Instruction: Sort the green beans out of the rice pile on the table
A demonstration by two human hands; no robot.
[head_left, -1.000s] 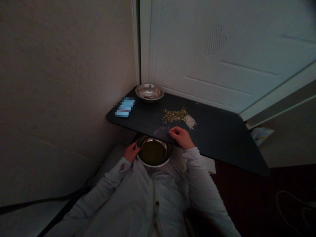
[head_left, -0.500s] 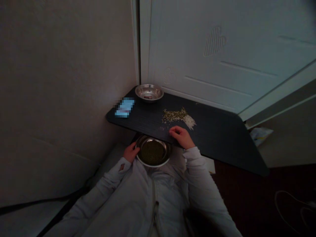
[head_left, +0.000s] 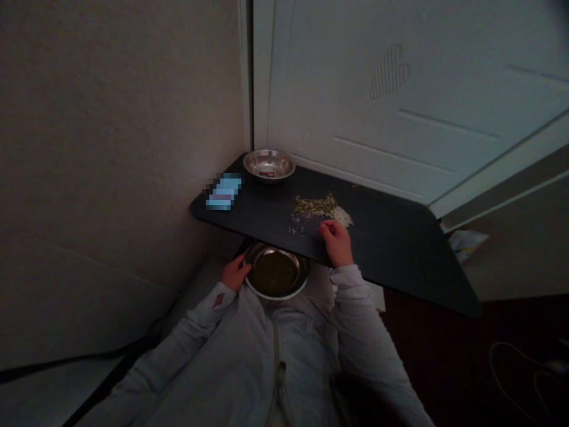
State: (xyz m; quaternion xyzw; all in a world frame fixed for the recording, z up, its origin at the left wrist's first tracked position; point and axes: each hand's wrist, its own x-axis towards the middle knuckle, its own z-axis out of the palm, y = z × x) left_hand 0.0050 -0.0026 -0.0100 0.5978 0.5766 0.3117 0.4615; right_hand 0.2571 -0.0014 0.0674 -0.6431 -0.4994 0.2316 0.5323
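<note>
My left hand (head_left: 235, 274) grips the left rim of a metal bowl (head_left: 302, 286) that rests on my lap, partly under the table's front edge. Inside lie many small dark green grains, which look like mung beans (head_left: 273, 274). Over the dark table, my right hand (head_left: 336, 242) has its fingers pinched together at the near side of the piles; whatever is between the fingertips is too small to make out. Just beyond it spread a heap of greenish beans (head_left: 313, 206) and, touching that heap, a pile of white rice-like grains (head_left: 341, 217).
On the black tabletop (head_left: 400, 255), a shallow metal bowl (head_left: 269, 167) stands at the back left. A blurred phone-like bright screen (head_left: 224, 193) lies near the left edge. A few loose grains (head_left: 296, 230) are scattered near the front. A white door (head_left: 355, 89) borders the back.
My right hand has moved a little right and away from me, toward the white grains, with its fingers still pinched. My left hand stays on the bowl's rim.
</note>
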